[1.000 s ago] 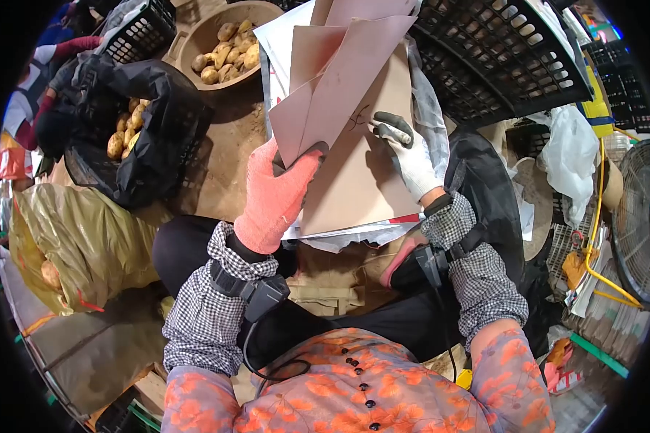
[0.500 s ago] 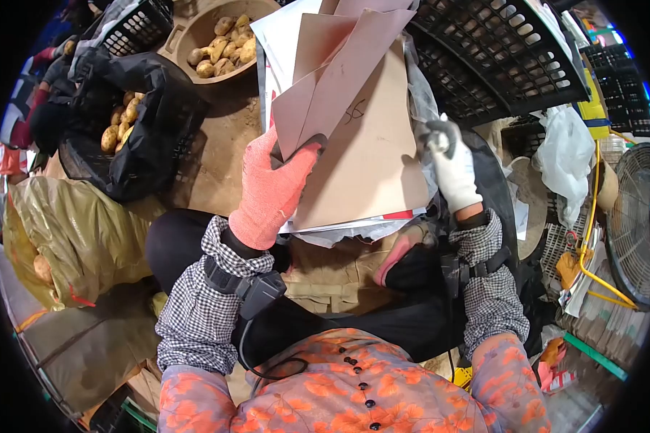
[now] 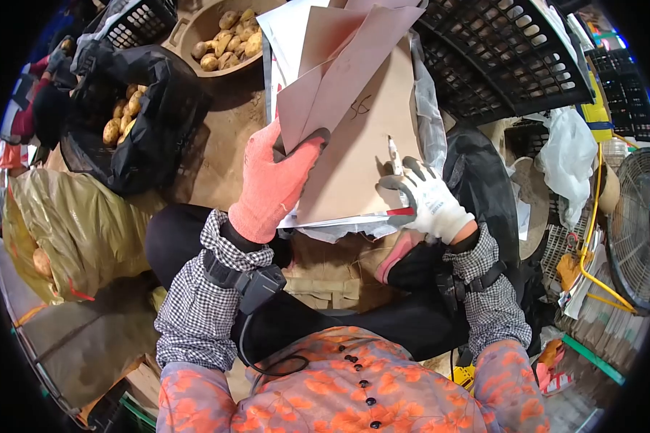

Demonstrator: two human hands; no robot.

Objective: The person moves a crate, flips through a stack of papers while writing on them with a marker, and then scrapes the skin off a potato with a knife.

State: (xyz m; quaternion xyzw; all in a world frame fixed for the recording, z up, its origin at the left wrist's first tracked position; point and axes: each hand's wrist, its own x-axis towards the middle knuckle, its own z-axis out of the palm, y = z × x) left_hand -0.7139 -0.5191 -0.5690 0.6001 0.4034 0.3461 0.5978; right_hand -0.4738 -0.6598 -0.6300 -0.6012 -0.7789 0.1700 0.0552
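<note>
Left hand [image 3: 271, 184] knit-gloved, pinching stiff cardboard sheets [image 3: 339, 79]; right hand [image 3: 430, 202] fingers wrapped round slim pen [image 3: 393, 153]

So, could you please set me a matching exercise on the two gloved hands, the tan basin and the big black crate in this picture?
Things:
1 left hand
2 right hand
3 tan basin
4 big black crate

Places or states:
A has a grip on a pen
B lies at the upper right of the view
C pinches the lifted cardboard sheets
D holds potatoes, upper left

Pairs: 1-C, 2-A, 3-D, 4-B.
</note>
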